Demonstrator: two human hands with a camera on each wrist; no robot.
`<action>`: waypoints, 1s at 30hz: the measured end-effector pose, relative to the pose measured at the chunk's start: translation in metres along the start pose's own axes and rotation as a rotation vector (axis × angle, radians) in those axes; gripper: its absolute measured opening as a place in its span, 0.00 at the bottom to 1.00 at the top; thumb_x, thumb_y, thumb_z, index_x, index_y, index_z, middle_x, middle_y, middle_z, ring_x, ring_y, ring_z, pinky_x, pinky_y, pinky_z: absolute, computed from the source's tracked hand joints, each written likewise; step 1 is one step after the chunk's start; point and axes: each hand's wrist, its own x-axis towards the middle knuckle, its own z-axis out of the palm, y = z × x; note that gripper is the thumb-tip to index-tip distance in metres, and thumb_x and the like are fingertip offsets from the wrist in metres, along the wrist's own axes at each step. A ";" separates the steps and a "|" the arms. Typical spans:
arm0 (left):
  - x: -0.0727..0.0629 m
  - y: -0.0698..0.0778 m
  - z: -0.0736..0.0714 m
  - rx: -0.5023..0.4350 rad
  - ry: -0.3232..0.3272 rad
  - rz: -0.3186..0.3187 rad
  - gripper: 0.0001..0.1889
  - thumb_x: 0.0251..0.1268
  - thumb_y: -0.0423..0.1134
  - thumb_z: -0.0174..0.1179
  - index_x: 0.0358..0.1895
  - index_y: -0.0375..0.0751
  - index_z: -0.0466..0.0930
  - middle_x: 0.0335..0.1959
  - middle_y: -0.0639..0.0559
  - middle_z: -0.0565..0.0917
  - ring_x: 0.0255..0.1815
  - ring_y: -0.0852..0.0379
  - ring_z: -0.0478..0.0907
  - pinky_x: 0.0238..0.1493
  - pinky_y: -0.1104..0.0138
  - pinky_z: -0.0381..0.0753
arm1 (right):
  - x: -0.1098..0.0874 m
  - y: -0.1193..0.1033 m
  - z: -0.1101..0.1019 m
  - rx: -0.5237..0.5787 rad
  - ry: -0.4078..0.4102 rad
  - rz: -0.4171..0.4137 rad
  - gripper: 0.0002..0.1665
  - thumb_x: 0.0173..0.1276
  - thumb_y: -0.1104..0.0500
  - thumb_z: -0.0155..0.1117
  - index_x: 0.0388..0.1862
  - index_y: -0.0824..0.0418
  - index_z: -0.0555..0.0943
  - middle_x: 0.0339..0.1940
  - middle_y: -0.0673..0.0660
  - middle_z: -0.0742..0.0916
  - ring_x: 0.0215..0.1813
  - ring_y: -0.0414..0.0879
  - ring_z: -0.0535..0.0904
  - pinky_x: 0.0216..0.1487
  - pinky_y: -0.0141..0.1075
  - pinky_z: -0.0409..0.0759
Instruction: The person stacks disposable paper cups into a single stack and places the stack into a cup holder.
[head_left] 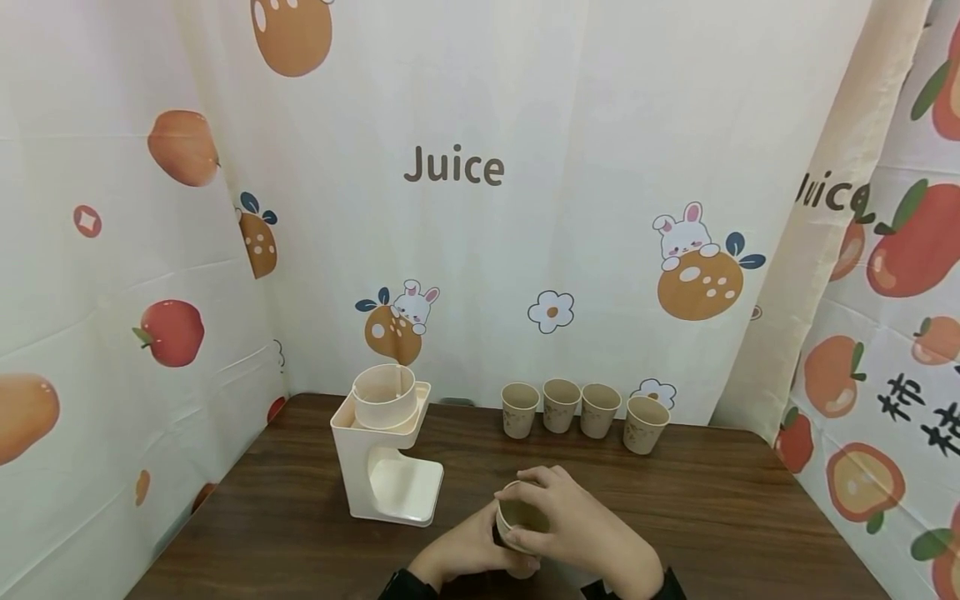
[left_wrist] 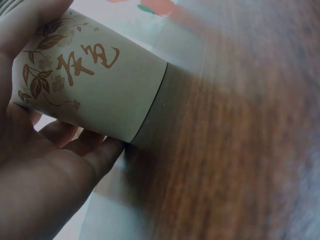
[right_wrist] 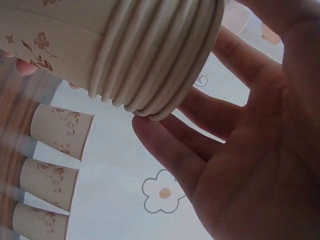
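A nested stack of beige paper cups [head_left: 522, 514] is held between both hands near the table's front edge. My left hand [head_left: 472, 546] grips the stack from the left side, fingers wrapped round its lower part. Over the top, my right hand [head_left: 581, 525] holds the rims, with fingers at the far side and thumb at the near side. Several stacked rims [right_wrist: 150, 60] show in the right wrist view, fingertips touching the outermost one. Brown leaves and lettering decorate the lowest cup [left_wrist: 100, 75] in the left wrist view, its base close to the tabletop.
Several single paper cups [head_left: 560, 408] stand upright in a row at the back of the dark wooden table [head_left: 720, 500]. A cream-white appliance [head_left: 352, 475] with a round open top and flat base stands left of the hands. Printed curtains [head_left: 480, 250] hang around the table.
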 end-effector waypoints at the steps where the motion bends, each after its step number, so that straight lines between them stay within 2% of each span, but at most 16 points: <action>1: 0.000 0.000 0.000 -0.002 -0.002 0.001 0.33 0.62 0.39 0.69 0.70 0.50 0.66 0.54 0.51 0.84 0.56 0.51 0.80 0.57 0.63 0.76 | 0.000 0.000 0.000 0.000 0.001 -0.002 0.19 0.70 0.48 0.69 0.57 0.49 0.83 0.58 0.56 0.81 0.61 0.57 0.75 0.52 0.47 0.80; 6: 0.000 0.002 0.001 0.003 0.019 -0.006 0.34 0.61 0.39 0.70 0.70 0.50 0.66 0.55 0.51 0.83 0.56 0.51 0.79 0.57 0.63 0.76 | 0.001 0.000 -0.001 0.003 -0.006 0.001 0.19 0.70 0.47 0.69 0.58 0.49 0.83 0.59 0.55 0.81 0.61 0.57 0.75 0.52 0.47 0.79; 11: 0.000 0.001 0.001 0.010 0.046 -0.002 0.39 0.60 0.39 0.71 0.73 0.52 0.60 0.57 0.51 0.82 0.57 0.52 0.79 0.57 0.64 0.75 | 0.000 0.002 -0.004 0.026 -0.023 0.025 0.21 0.72 0.43 0.65 0.59 0.48 0.82 0.60 0.54 0.81 0.63 0.57 0.74 0.54 0.49 0.79; 19: 0.003 0.000 0.001 0.017 0.045 0.056 0.41 0.60 0.37 0.71 0.74 0.55 0.58 0.58 0.51 0.80 0.57 0.51 0.78 0.59 0.63 0.74 | -0.001 0.004 -0.011 0.014 -0.002 0.069 0.22 0.73 0.40 0.62 0.59 0.48 0.82 0.59 0.50 0.82 0.61 0.52 0.75 0.55 0.49 0.78; 25: 0.003 -0.001 0.002 0.015 0.048 0.073 0.43 0.60 0.36 0.71 0.75 0.54 0.56 0.61 0.51 0.77 0.60 0.51 0.76 0.61 0.63 0.71 | -0.005 0.009 -0.018 0.001 0.021 0.093 0.23 0.73 0.41 0.62 0.59 0.51 0.82 0.58 0.49 0.82 0.59 0.52 0.76 0.53 0.50 0.78; 30: 0.002 -0.001 0.002 0.037 0.071 0.063 0.42 0.59 0.35 0.72 0.74 0.51 0.59 0.61 0.50 0.76 0.62 0.51 0.74 0.62 0.61 0.69 | -0.011 0.018 -0.023 -0.015 0.038 0.150 0.20 0.74 0.43 0.62 0.60 0.47 0.81 0.59 0.48 0.82 0.60 0.51 0.76 0.54 0.51 0.78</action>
